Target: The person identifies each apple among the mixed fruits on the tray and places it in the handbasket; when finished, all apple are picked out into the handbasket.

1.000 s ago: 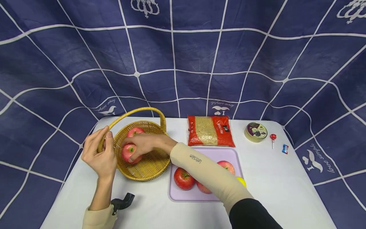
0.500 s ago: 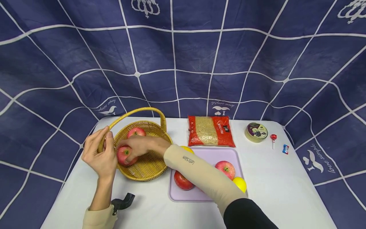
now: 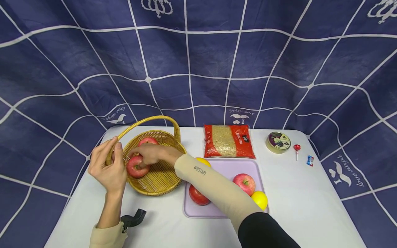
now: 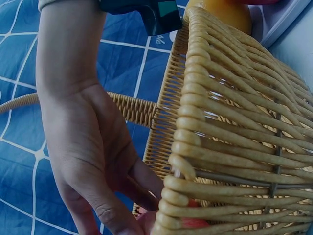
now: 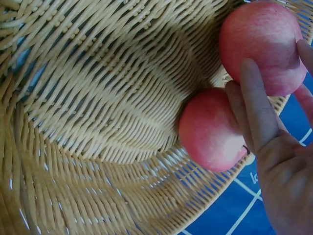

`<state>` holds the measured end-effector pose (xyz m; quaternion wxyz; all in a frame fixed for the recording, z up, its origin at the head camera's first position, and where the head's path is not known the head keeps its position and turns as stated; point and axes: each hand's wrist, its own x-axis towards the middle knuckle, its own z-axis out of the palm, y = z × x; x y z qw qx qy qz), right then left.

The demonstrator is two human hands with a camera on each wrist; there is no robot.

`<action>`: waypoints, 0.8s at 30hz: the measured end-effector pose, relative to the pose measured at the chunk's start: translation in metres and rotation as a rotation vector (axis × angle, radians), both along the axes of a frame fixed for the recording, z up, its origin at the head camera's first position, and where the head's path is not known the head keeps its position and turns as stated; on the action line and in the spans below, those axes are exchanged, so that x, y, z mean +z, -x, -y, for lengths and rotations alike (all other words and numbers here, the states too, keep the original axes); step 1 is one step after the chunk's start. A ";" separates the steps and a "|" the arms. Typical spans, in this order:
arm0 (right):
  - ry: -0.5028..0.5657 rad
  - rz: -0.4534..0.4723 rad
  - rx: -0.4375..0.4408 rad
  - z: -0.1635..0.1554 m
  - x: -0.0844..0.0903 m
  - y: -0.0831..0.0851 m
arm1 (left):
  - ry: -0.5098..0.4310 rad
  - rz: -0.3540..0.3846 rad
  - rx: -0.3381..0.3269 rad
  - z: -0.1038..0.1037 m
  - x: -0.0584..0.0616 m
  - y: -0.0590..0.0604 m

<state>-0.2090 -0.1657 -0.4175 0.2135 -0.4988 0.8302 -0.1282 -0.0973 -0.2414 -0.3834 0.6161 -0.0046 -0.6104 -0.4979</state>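
Head view: the right hand (image 3: pixel 149 154) reaches across into the wicker basket (image 3: pixel 161 181), forearm slanting over the purple tray (image 3: pixel 223 212), fingers lying relaxed on the nearer apple (image 3: pixel 135 167), which rests at the basket's left wall. Right wrist view shows these fingers (image 5: pixel 257 112) straight along that apple (image 5: pixel 210 129), not closed round it; a second apple (image 5: pixel 261 44) lies just beside it, deeper in the basket. The left hand (image 3: pixel 108 165) stands upright at the basket's left rim, thumb and fingers pinching the handle (image 3: pixel 145 121) near its base; left wrist view shows the palm (image 4: pixel 88 147) against the weave. On the tray lie two more apples (image 3: pixel 244 182) and two yellow fruits (image 3: pixel 259 199). Behind it, on the white bench (image 3: pixel 310 206), are a red packet (image 3: pixel 228 141), a round tin (image 3: pixel 278 142), a lollipop (image 3: pixel 296 148) and a small sweet (image 3: pixel 309 160). The sleeve (image 3: pixel 217 187) reads "Let's Slim"; the backdrop reads "love simple".
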 end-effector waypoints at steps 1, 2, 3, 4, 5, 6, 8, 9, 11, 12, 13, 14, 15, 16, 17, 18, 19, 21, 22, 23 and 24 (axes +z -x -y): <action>0.002 -0.005 0.006 0.000 0.000 0.000 | 0.002 0.000 0.003 0.001 -0.001 0.000; 0.003 -0.015 0.012 0.000 0.000 0.000 | 0.002 0.000 0.003 0.002 -0.002 0.001; 0.003 -0.025 0.016 0.000 0.000 0.000 | 0.004 0.000 0.004 0.003 -0.003 0.002; 0.002 -0.037 0.018 0.000 0.000 0.000 | 0.006 0.002 0.005 0.004 -0.004 0.002; 0.000 -0.054 0.019 0.000 0.000 0.000 | 0.008 0.003 0.006 0.005 -0.005 0.002; -0.001 -0.069 0.020 0.001 0.000 0.000 | 0.010 0.004 0.006 0.005 -0.005 0.003; -0.004 -0.093 0.018 0.001 0.000 0.001 | 0.012 0.006 0.007 0.005 -0.005 0.002; -0.004 -0.099 0.017 0.001 0.000 0.001 | 0.012 0.006 0.008 0.004 -0.004 0.002; -0.003 -0.108 0.018 0.001 0.000 0.002 | 0.007 0.005 0.005 0.002 -0.002 0.001; -0.003 -0.113 0.018 0.001 0.000 0.002 | 0.004 0.005 0.004 0.001 -0.001 0.000; -0.002 -0.115 0.018 0.001 0.000 0.002 | 0.000 0.005 0.003 0.000 0.000 -0.001; 0.001 -0.119 0.020 0.001 0.000 0.002 | -0.002 0.005 0.002 -0.001 0.001 -0.001; 0.004 -0.122 0.023 0.001 0.000 0.002 | -0.004 0.005 0.000 -0.002 0.002 -0.002; 0.003 -0.119 0.022 0.001 0.000 0.002 | -0.004 0.006 -0.001 -0.002 0.003 -0.002; 0.001 -0.122 0.022 0.001 0.000 0.003 | -0.001 0.007 -0.001 -0.003 0.003 -0.002; -0.001 -0.120 0.021 0.001 0.000 0.003 | 0.000 0.007 -0.001 -0.002 0.003 -0.002; -0.005 -0.115 0.020 0.001 -0.001 0.003 | 0.002 0.006 -0.003 -0.002 0.002 -0.001; -0.023 -0.100 0.006 0.001 0.000 0.002 | 0.006 0.006 -0.003 0.002 -0.002 0.001; -0.031 -0.089 0.003 0.002 0.000 0.002 | 0.006 0.004 -0.005 0.002 -0.003 0.002; -0.040 -0.081 -0.003 0.002 0.001 0.001 | 0.004 0.003 -0.007 0.003 -0.004 0.002; -0.052 -0.063 -0.013 0.003 0.001 0.001 | -0.001 0.001 -0.012 0.003 -0.004 0.002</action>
